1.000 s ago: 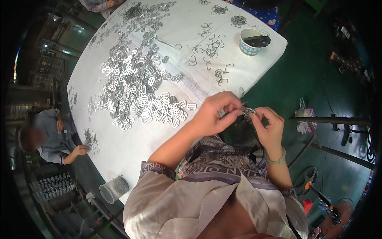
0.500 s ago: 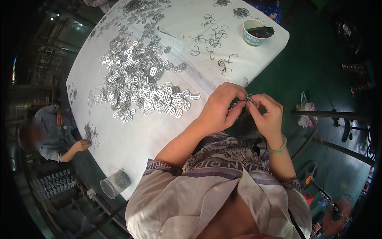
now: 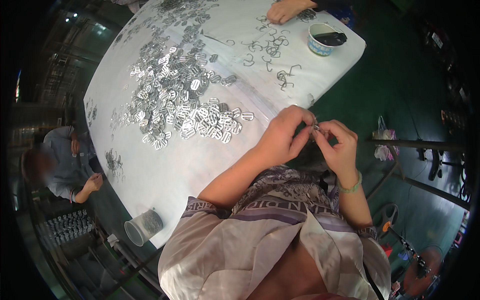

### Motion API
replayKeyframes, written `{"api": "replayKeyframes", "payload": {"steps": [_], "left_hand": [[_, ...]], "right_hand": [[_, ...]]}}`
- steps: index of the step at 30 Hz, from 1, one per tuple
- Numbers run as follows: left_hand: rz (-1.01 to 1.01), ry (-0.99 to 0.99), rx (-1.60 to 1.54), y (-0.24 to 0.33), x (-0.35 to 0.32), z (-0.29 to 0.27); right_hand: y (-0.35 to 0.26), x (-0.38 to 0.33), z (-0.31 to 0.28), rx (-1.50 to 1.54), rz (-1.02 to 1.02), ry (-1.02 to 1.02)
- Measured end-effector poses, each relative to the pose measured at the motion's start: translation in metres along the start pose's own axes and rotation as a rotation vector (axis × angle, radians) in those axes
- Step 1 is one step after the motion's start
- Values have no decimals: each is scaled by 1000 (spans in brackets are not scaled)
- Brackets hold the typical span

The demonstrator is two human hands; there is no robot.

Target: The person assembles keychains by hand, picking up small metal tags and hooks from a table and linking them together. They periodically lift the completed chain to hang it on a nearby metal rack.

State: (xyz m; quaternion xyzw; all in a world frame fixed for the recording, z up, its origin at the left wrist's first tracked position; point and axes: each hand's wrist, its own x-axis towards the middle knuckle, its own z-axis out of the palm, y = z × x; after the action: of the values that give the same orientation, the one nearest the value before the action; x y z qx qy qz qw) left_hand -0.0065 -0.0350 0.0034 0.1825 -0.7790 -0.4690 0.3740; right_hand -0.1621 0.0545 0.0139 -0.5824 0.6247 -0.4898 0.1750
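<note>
My left hand (image 3: 286,135) and my right hand (image 3: 338,146) meet just off the table's near right edge. Fingertips of both are pinched together around a small shiny metal piece (image 3: 315,128). Most of it is covered by the fingers, so its exact shape is unclear. To the left of my hands spreads a large heap of oval slotted metal buckles (image 3: 175,97). Bent wire hooks (image 3: 272,46) lie loose beyond my hands, with a few of them (image 3: 285,79) closest to my left hand.
Wire hooks and buckles lie on a white-covered table (image 3: 195,170). A paper cup (image 3: 320,48) holding something black stands at the far right corner. A clear plastic cup (image 3: 144,227) lies tipped at the near left edge. Co-workers' hands show at the far side (image 3: 284,12) and left (image 3: 93,183).
A co-worker's hand has come in over the far hooks. The left co-worker's hand has drawn back from its hook pile. My hands have shifted only slightly, still pinched around the small piece.
</note>
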Motion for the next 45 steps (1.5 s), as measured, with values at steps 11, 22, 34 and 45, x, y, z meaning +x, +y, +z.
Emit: {"api": "replayKeyframes", "payload": {"steps": [11,22,34,45], "left_hand": [[184,40,58,17,-30,-2],[157,82,72,17,-44,-8],[4,199,122,14,-31,-11],[37,164,204,6,-14,4]], "right_hand": [[59,45,85,46,-260,-409],[63,78,151,-29,-272,-624],[23,49,46,718,437,-192],[-6,25,7,646,335,-11]]}}
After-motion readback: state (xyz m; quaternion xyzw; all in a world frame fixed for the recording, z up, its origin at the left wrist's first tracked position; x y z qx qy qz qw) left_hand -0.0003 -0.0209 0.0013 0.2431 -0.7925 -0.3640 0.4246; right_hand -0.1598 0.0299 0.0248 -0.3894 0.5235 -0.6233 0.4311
